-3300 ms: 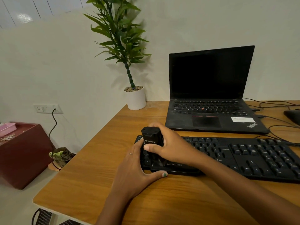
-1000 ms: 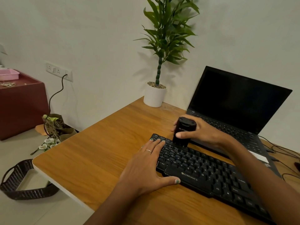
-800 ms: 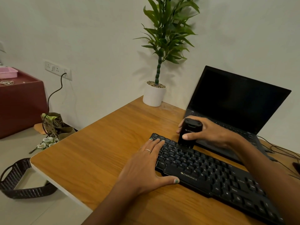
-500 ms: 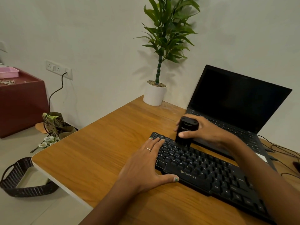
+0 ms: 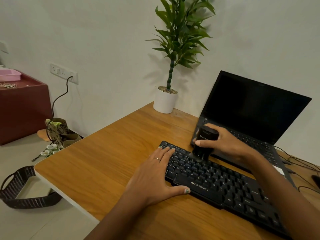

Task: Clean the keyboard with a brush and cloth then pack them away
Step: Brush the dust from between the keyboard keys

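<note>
A black keyboard (image 5: pixel 216 184) lies slantwise on the wooden desk (image 5: pixel 107 163). My left hand (image 5: pixel 154 177) rests flat on the keyboard's left end, straight fingers over the keys, thumb along the front edge. My right hand (image 5: pixel 223 142) grips a stubby black brush (image 5: pixel 204 144) upright, its lower end down on the upper rows of keys. No cloth is in view.
An open black laptop (image 5: pixel 251 115) stands just behind the keyboard. A potted plant (image 5: pixel 166 101) sits at the desk's far corner. Cables (image 5: pixel 297 163) trail at the right. On the floor to the left lie a dark woven basket (image 5: pixel 19 187) and a paper bag (image 5: pixel 57 130).
The brush in my right hand has shifted back and forth along the upper key rows and now sits slightly further right. My left hand stays in place on the keyboard's left end.
</note>
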Available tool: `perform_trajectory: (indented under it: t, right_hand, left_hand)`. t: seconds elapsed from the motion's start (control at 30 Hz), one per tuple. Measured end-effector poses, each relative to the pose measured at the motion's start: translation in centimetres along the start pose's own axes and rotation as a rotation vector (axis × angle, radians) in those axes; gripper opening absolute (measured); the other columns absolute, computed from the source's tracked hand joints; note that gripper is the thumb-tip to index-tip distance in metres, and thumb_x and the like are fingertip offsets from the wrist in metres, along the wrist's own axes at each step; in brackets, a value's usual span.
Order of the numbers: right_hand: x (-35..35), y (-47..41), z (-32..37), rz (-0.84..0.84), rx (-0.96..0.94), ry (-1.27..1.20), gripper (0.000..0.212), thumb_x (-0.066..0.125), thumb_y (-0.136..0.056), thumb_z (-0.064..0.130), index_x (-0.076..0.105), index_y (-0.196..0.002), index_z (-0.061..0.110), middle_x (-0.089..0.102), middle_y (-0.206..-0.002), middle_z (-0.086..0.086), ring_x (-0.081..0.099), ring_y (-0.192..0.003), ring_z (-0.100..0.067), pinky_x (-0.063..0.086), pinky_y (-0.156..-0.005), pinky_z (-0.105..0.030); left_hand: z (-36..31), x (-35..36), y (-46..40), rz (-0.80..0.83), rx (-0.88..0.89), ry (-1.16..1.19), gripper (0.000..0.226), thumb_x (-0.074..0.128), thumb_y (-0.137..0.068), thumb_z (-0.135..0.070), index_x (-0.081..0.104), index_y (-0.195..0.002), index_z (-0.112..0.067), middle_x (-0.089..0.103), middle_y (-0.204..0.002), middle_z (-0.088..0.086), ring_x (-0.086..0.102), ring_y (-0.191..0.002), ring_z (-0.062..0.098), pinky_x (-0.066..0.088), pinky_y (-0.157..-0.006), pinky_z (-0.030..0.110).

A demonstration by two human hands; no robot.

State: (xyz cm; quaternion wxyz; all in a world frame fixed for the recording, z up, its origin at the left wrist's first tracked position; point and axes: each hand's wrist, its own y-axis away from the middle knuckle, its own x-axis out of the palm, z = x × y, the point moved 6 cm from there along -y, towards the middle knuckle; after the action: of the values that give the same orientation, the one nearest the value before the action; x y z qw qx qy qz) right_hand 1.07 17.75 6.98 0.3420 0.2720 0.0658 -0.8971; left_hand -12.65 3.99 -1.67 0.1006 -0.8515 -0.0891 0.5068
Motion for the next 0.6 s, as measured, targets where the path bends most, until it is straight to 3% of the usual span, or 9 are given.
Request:
perform_trajectory:
  t: [0.1, 0.27, 0.47, 0.53, 0.6]
  right_hand:
    - [-0.3, 0.2, -0.2, -0.020, 0.056, 0.034, 0.037, 0.071, -0.078, 0.015, 0.054, -0.111, 0.015, 0.060, -0.105, -0.009, 0.063, -0.091, -0.020, 0.055, -0.062, -0.025]
    - [1.0, -0.7, 0.7, -0.366, -0.092, 0.252, 0.034, 0.074, -0.078, 0.025, 0.053, -0.103, 0.017, 0.057, -0.092, 0.004, 0.056, -0.087, -0.016, 0.045, -0.066, -0.022]
    - [1.3, 0.5, 0.1, -0.253, 0.063, 0.061, 0.039, 0.079, -0.072, 0.022, 0.047, -0.094, 0.024, 0.056, -0.094, 0.001, 0.060, -0.083, -0.016, 0.054, -0.064, -0.030]
    - [1.1, 0.8, 0.2, -0.321, 0.043, 0.041, 0.044, 0.081, -0.070, 0.023, 0.044, -0.094, 0.025, 0.052, -0.089, 0.008, 0.055, -0.079, -0.010, 0.051, -0.064, -0.027]
    - [0.8, 0.9, 0.2, -0.479, -0.017, 0.139, 0.050, 0.082, -0.067, 0.031, 0.051, -0.102, 0.015, 0.057, -0.095, 0.008, 0.057, -0.089, -0.014, 0.048, -0.075, -0.028]
  left_hand:
    - [0.0, 0.1, 0.0, 0.008, 0.002, -0.003, 0.113, 0.047, -0.068, -0.087, -0.001, -0.154, -0.031, 0.000, -0.161, -0.014, -0.005, -0.147, 0.005, 0.010, -0.118, 0.031]
    - [0.0, 0.0, 0.0, 0.006, 0.005, -0.007, 0.113, 0.046, -0.068, -0.087, -0.002, -0.154, -0.032, -0.001, -0.161, -0.014, -0.005, -0.147, 0.004, 0.009, -0.118, 0.029]
    - [0.0, 0.1, -0.1, 0.018, 0.000, 0.008, 0.114, 0.047, -0.067, -0.088, -0.001, -0.154, -0.032, -0.001, -0.161, -0.015, -0.005, -0.147, 0.004, 0.011, -0.118, 0.032]
    - [0.0, 0.1, -0.1, 0.013, 0.002, 0.003, 0.114, 0.047, -0.068, -0.088, -0.001, -0.154, -0.031, 0.000, -0.161, -0.015, -0.005, -0.147, 0.005, 0.011, -0.118, 0.031]
    - [0.0, 0.1, 0.0, 0.001, 0.003, -0.002, 0.113, 0.047, -0.068, -0.088, -0.001, -0.154, -0.031, 0.000, -0.161, -0.015, -0.004, -0.147, 0.005, 0.011, -0.118, 0.031]
